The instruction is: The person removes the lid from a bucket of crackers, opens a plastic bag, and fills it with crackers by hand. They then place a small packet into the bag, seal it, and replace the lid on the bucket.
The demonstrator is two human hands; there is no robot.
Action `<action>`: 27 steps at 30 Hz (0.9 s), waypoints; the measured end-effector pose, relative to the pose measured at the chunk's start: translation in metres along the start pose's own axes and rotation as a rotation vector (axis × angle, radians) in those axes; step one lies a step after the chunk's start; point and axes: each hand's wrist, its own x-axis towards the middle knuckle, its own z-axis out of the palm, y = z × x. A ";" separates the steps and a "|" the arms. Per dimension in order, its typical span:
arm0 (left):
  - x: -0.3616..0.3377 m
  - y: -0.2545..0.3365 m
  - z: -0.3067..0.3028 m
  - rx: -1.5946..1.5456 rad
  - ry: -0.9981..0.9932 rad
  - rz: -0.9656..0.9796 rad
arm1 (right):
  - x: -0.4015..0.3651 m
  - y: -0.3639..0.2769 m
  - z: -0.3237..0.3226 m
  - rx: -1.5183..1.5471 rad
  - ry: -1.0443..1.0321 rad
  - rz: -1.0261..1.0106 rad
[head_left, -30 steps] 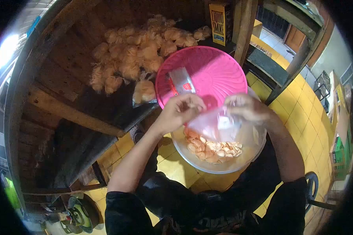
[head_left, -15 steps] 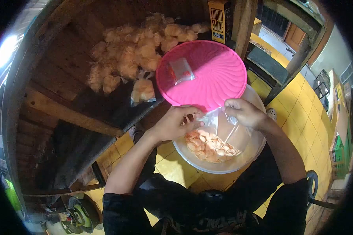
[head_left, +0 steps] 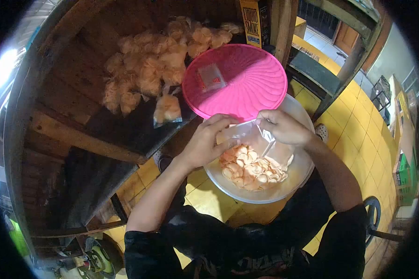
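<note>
A clear plastic bag [head_left: 251, 133] is stretched between my two hands above a large translucent tub [head_left: 246, 200]. My right hand [head_left: 286, 128] pinches the bag's upper right edge. At the bag's left side, my left hand [head_left: 207, 142] holds it with the thumb apart from the fingers; the exact grip is partly hidden. Under the bag, round pale-orange crackers [head_left: 253, 169] lie in a heap at the tub's near side. A pink ribbed lid [head_left: 258, 86] rests over the tub's far side, with a packet of clear bags [head_left: 211, 76] lying on it.
Several filled cracker bags [head_left: 149, 65] are piled on the dark wooden bench at the left, one bag [head_left: 168, 109] nearer its edge. A yellow-and-black box [head_left: 253, 23] stands behind the lid, beside a wooden post [head_left: 283, 32]. Yellow tiles [head_left: 347, 153] cover the floor.
The bag has been spread wider between my hands. My left thumb and fingers are further apart. The view has shifted slightly.
</note>
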 end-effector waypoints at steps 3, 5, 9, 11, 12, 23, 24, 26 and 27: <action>0.000 0.006 -0.001 0.051 0.003 0.065 | -0.003 -0.004 -0.012 0.079 -0.077 -0.005; 0.003 0.012 -0.001 0.069 0.014 0.080 | -0.008 -0.017 -0.021 0.318 -0.164 -0.027; -0.001 0.016 0.008 -0.027 0.024 0.086 | -0.015 -0.019 -0.030 0.335 -0.202 0.016; -0.002 0.019 0.011 -0.079 0.019 0.049 | -0.018 -0.015 -0.036 0.209 -0.186 0.029; -0.001 0.023 0.012 -0.224 0.016 -0.093 | -0.020 -0.016 -0.036 0.209 -0.186 0.031; -0.003 0.005 0.021 -1.071 0.016 -0.679 | -0.026 -0.027 -0.040 0.076 -0.087 0.246; -0.003 0.004 0.021 -1.070 0.017 -0.677 | -0.025 -0.022 -0.040 0.074 -0.087 0.244; -0.005 0.003 0.022 -1.178 0.012 -0.676 | -0.025 -0.015 -0.038 -0.351 -0.060 0.052; -0.005 0.005 0.024 -1.178 0.012 -0.678 | -0.027 -0.015 -0.033 -0.349 -0.062 0.053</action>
